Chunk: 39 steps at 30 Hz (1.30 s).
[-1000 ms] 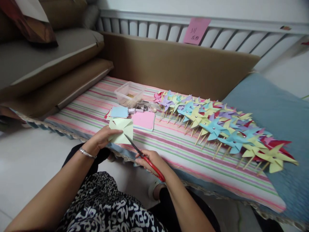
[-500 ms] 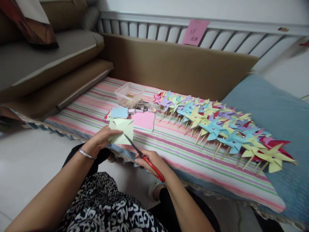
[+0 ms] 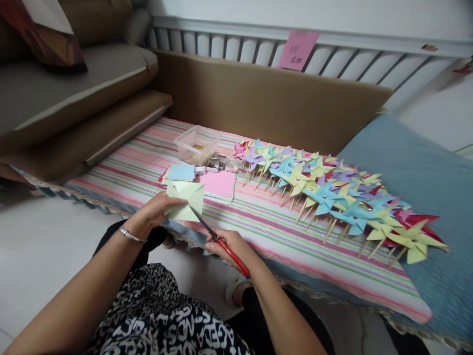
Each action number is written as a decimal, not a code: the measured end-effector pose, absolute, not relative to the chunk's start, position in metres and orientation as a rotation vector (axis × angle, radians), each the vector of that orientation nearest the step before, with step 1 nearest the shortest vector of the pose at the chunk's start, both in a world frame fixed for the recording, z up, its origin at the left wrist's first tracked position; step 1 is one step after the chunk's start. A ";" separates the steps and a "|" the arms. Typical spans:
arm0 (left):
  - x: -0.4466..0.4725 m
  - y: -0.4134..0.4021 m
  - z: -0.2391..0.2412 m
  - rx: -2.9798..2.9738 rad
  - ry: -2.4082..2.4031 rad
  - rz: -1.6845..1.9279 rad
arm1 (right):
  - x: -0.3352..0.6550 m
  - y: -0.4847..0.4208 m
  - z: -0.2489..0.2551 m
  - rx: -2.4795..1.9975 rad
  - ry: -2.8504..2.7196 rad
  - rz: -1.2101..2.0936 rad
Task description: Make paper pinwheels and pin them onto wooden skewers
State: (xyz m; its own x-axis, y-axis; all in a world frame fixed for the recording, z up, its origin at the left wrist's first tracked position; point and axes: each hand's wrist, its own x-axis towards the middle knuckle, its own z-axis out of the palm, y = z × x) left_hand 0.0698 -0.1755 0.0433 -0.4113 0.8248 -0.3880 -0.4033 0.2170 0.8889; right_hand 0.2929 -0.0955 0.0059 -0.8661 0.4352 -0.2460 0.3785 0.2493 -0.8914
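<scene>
Between the thumb and fingers of my left hand [image 3: 158,209] is a square of pale green paper [image 3: 192,194], with slits running in from its corners. My right hand [image 3: 228,242] grips red-handled scissors [image 3: 233,256], whose dark blades meet the paper's lower right part, the tips near its middle. Just beyond the paper lie a pink paper stack [image 3: 219,185] and a stack with light blue paper on top [image 3: 181,172]. Small boxes [image 3: 211,166] sit behind these, beside a clear plastic tub [image 3: 195,143] with thin sticks in it.
Many finished paper pinwheels [image 3: 325,197] on sticks fill the right side of the striped cloth [image 3: 281,236]. A brown board [image 3: 273,103] stands along the back below a pink note [image 3: 298,50]. Cushions [image 3: 74,98] are piled at left; a blue cover [image 3: 410,167] is at right.
The scissor blades look closer together on the paper than before. The paper and both hands stay in nearly the same place; the whole view shifts slightly.
</scene>
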 end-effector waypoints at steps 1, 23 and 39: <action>0.070 -0.175 0.044 0.424 1.421 1.446 | 0.293 -0.095 0.005 -0.791 -2.453 1.707; 0.063 -0.174 0.029 0.399 1.431 1.357 | 0.329 -0.025 -0.009 -1.270 -2.333 0.952; 0.070 -0.157 0.030 0.484 1.376 1.354 | 0.298 0.000 -0.026 -1.446 -2.473 0.497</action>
